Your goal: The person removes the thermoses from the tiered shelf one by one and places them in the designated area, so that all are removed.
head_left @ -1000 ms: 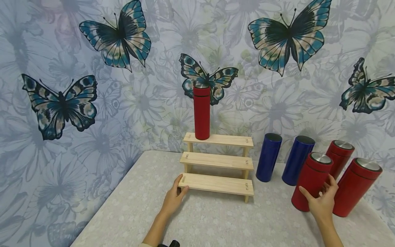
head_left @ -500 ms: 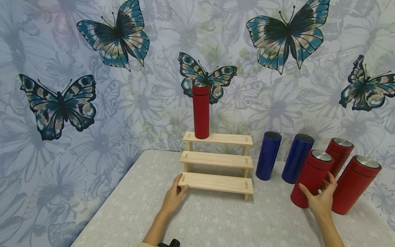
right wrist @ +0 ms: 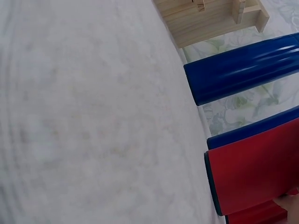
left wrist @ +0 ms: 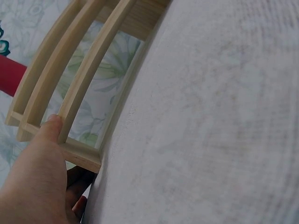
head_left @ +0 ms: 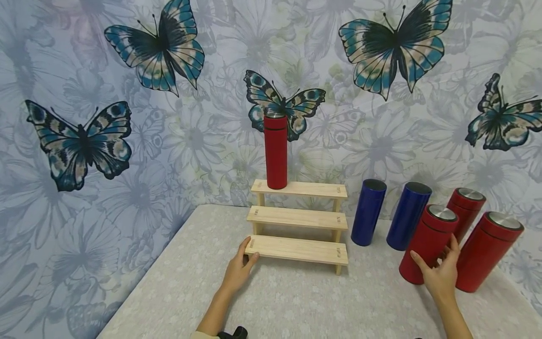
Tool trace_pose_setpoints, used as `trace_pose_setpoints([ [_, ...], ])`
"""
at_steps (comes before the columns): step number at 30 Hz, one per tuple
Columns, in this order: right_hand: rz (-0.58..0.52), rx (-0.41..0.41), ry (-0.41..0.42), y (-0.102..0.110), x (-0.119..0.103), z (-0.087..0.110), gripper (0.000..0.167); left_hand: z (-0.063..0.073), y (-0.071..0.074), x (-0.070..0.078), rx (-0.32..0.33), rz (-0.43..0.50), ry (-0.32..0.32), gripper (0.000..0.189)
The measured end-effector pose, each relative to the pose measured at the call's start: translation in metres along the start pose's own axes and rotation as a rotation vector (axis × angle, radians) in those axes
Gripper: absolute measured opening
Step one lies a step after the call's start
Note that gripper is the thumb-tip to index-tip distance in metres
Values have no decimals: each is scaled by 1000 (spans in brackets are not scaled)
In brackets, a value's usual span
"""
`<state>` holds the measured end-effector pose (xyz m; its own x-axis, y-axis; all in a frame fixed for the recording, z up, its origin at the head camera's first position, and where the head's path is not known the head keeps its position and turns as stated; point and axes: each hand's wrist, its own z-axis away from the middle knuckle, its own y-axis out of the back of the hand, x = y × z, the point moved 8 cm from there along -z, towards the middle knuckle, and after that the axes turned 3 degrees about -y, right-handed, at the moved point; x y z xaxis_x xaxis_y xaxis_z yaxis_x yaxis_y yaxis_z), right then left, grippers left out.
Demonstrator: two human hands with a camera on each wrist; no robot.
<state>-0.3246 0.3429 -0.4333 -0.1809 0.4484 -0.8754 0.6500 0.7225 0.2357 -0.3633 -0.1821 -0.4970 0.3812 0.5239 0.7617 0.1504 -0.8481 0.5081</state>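
My left hand (head_left: pixel 238 272) grips the left end of the lowest tier of a pale wooden three-tier stand (head_left: pixel 296 248). In the left wrist view its thumb lies on the tier's front edge, and the other fingers are partly hidden behind the end. One red thermos (head_left: pixel 276 153) stands upright on the top tier, towards its left. At the right, my right hand (head_left: pixel 440 275) holds another red thermos (head_left: pixel 427 245) with a steel lid, thumb on its near side and fingers around the far side. The thermos's base appears to be on the table.
Two blue thermoses, one nearer the stand (head_left: pixel 367 214) and one farther right (head_left: pixel 407 217), stand behind the held one. Two more red thermoses, one at the back (head_left: pixel 465 207) and one in front (head_left: pixel 489 254), crowd close to my right hand. A butterfly-patterned backdrop (head_left: pixel 203 155) rises behind the cloth-covered table (head_left: pixel 178 282).
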Motion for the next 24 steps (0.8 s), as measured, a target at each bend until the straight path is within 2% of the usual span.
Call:
trace_pose_setpoints([
  [3,-24,2,0,2,-3,0,93,-1,0,1,-2,8,-3,65],
  [5,-64,21,34,4,-7,0,91,-1,0,1,-7,10,-2,65],
  [9,-147,118,191,17,-28,2,86,-1,-1,0,-15,22,3,65],
  [12,-210,216,318,27,-52,7,78,-1,-1,-1,-19,27,8,66],
  [14,-254,243,394,28,-71,11,73,-1,-1,-1,-18,24,9,66],
  [19,-284,204,527,13,-113,22,59,-2,-1,-1,-11,2,1,66],
  [24,-305,138,557,-11,-149,35,52,-2,-1,-1,-5,-6,1,65],
])
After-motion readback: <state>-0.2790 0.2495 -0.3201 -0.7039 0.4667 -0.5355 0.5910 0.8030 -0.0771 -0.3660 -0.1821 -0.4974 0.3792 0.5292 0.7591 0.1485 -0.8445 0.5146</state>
